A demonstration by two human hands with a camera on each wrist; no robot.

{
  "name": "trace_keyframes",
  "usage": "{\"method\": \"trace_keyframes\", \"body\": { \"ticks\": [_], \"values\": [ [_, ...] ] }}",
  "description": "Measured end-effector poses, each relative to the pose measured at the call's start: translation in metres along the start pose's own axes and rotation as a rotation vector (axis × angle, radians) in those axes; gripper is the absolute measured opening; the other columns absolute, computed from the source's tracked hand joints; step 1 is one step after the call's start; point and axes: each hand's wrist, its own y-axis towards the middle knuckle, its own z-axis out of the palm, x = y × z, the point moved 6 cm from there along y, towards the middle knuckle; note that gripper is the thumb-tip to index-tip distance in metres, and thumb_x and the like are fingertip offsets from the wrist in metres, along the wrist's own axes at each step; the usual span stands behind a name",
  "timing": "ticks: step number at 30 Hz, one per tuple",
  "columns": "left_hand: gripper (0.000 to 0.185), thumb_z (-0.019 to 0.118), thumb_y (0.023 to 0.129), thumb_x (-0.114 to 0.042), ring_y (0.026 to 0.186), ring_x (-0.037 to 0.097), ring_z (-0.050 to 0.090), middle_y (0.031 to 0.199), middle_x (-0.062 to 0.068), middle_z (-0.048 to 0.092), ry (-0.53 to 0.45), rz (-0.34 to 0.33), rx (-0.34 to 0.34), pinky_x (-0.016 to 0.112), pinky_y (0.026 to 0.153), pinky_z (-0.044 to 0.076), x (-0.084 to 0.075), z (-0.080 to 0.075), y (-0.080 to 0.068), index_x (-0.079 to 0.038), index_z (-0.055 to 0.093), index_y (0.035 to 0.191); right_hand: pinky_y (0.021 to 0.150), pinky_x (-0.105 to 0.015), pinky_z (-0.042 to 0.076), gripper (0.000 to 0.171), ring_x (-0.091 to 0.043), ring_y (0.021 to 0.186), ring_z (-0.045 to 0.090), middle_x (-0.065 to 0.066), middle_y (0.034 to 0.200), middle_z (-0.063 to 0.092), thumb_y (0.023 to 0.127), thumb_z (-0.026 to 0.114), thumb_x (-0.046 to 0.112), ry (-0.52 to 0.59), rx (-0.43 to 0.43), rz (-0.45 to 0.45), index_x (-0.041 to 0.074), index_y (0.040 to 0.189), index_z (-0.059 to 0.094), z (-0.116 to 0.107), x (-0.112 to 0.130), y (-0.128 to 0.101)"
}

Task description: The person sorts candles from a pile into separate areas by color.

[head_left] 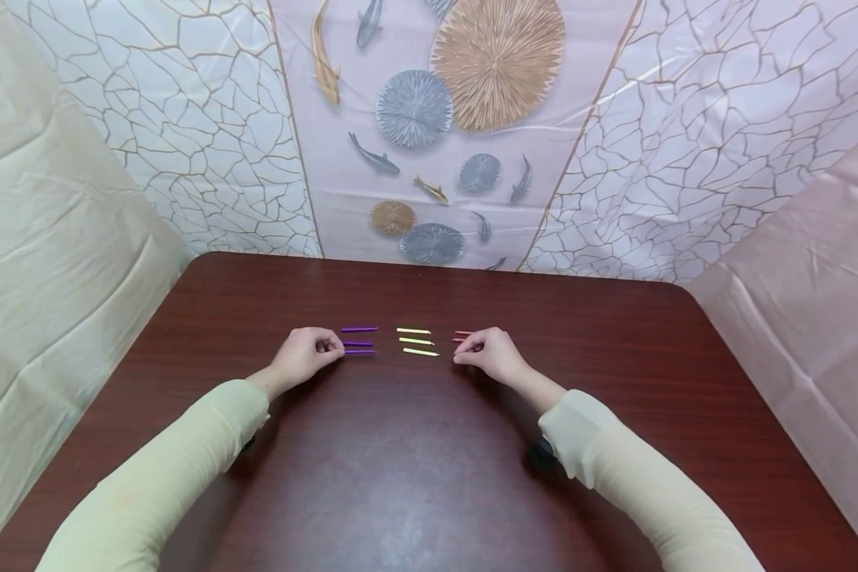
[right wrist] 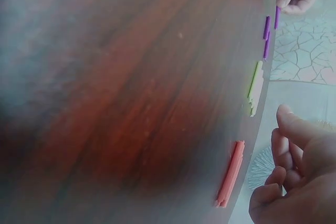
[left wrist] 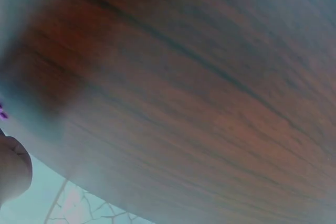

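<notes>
Three thin purple candles (head_left: 359, 328) lie at the left of a row on the table. My left hand (head_left: 307, 353) pinches the left end of the nearest purple candle (head_left: 361, 352). Three yellow candles (head_left: 416, 342) lie in the middle, apart from both hands. Red candles (right wrist: 230, 174) lie at the right, partly hidden by my right hand (head_left: 496, 355) in the head view. In the right wrist view that hand's thumb and fingers are bent with a gap between them, and no candle shows there. The left wrist view catches only part of a hand (left wrist: 13, 169).
The candles lie on a dark reddish-brown table (head_left: 400, 461) with rounded far corners. A patterned cloth (head_left: 415, 214) with fish and round motifs hangs behind its far edge. Pale cloth (head_left: 50, 238) hangs at the left, and more (head_left: 815, 294) at the right.
</notes>
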Motion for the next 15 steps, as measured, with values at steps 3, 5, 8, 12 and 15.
{"method": "trace_keyframes", "body": {
  "ticks": [3,5,8,12,15],
  "values": [
    [0.006,0.069,0.081,-0.011,0.065,0.008,0.05,0.07,0.0,0.064,0.008,-0.006,-0.002,0.023,0.063,0.041,0.004,0.0,0.001,-0.011,0.068,0.075,0.069,-0.023,0.044,0.006,-0.014,0.076,0.06,-0.006,0.08,0.073,0.074,0.077,0.014,-0.022,-0.001,-0.024,0.008,0.075,0.075,-0.002,0.0,-0.007],
    [0.006,0.069,0.081,-0.01,0.064,0.008,0.05,0.069,0.0,0.064,0.01,-0.006,-0.008,0.023,0.063,0.041,0.005,0.0,0.002,-0.01,0.068,0.074,0.072,-0.025,0.045,0.006,-0.014,0.078,0.06,-0.005,0.08,0.072,0.074,0.077,0.014,-0.028,0.006,-0.037,0.009,0.076,0.075,-0.003,0.0,-0.011],
    [0.006,0.07,0.08,-0.01,0.063,0.007,0.05,0.069,0.0,0.064,0.015,-0.011,-0.01,0.023,0.062,0.04,0.008,0.001,0.002,-0.01,0.068,0.074,0.074,-0.027,0.045,0.004,-0.015,0.08,0.06,-0.004,0.081,0.072,0.075,0.076,0.014,-0.03,0.02,-0.044,0.01,0.076,0.075,-0.003,0.0,-0.017],
    [0.006,0.07,0.08,-0.009,0.063,0.008,0.05,0.069,0.001,0.064,0.014,-0.028,-0.009,0.023,0.062,0.04,0.01,0.003,0.001,-0.01,0.067,0.074,0.074,-0.027,0.045,0.005,-0.016,0.082,0.06,-0.003,0.08,0.072,0.075,0.076,0.014,-0.035,0.029,-0.041,0.01,0.075,0.075,-0.004,-0.001,-0.022],
    [0.005,0.069,0.08,-0.008,0.064,0.009,0.051,0.07,0.002,0.064,0.009,-0.036,-0.008,0.024,0.063,0.041,0.011,0.004,0.0,-0.009,0.068,0.076,0.073,-0.025,0.045,0.005,-0.015,0.08,0.06,-0.003,0.078,0.072,0.075,0.076,0.014,-0.04,0.025,-0.042,0.01,0.075,0.075,-0.004,-0.003,-0.024]
  ]
}}
